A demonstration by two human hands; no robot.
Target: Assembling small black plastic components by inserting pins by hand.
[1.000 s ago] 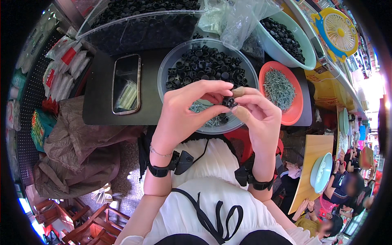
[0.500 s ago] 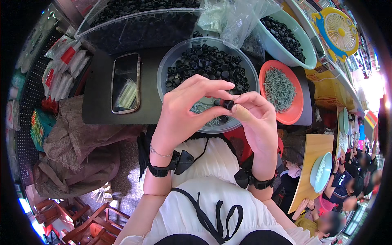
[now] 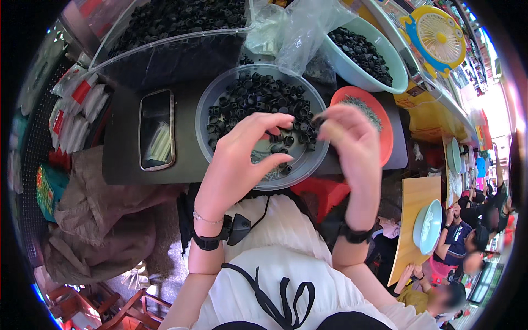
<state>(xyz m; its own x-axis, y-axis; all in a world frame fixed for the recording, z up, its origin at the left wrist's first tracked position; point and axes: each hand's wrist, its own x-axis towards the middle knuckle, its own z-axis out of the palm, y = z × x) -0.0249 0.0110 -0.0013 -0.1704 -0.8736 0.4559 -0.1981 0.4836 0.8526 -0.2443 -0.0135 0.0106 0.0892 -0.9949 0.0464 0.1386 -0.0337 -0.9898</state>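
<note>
Over the near part of a clear plastic bowl [image 3: 204,151], my left hand [image 3: 234,157] curves with its thumb and fingers apart and nothing between them. My right hand [image 3: 356,140], smeared by motion, is at the bowl's right side. Its fingertips pinch a small black plastic cap [image 3: 317,121]. Many like black caps [image 3: 258,96] fill the far part of the bowl, and some thin pale screws [image 3: 273,175] lie at its near side, partly behind my left hand. Behind my right fingers is an orange-red bowl [image 3: 386,148] of grey screws [image 3: 360,104].
A phone [image 3: 157,113] lies left on the dark table [image 3: 124,135]. Behind stand a large clear bin [image 3: 176,41] of black parts and a light green basin [image 3: 399,82]. A plastic bag [image 3: 302,33] sits between them. A yellow-and-blue fan [image 3: 440,38] is far right.
My hands have come apart. The right one has moved right with the black cap, and the left one has opened. The whole view has shifted slightly.
</note>
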